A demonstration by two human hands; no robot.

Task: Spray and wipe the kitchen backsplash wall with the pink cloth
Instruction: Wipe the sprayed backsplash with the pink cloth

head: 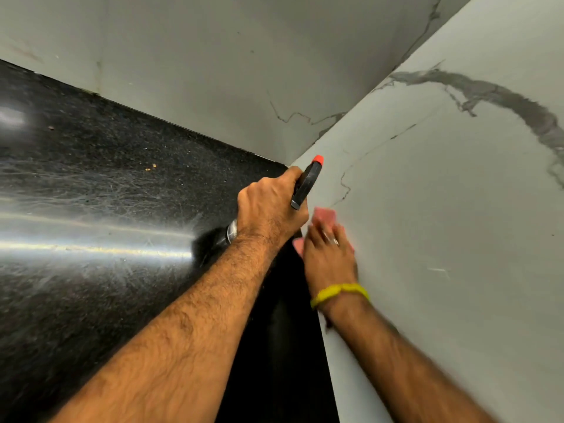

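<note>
Fingers (320, 236) of the right hand (328, 257) are laid flat on the cloth (325, 215), which is pressed to the wall (427, 224) near the corner. The sprayer (306, 184) is gripped by the left hand (268, 206). Even pressure and overlapping strokes are advised.

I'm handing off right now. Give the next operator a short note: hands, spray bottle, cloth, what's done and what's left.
Left hand: grips the spray bottle, red nozzle up, near the corner.
Right hand: presses the pink cloth flat on the right marble wall, low, just above the black counter.
Done: cannot tell how much is wiped; no wet streaks are visible.
Left: probably the upper right wall and the back wall.
</note>
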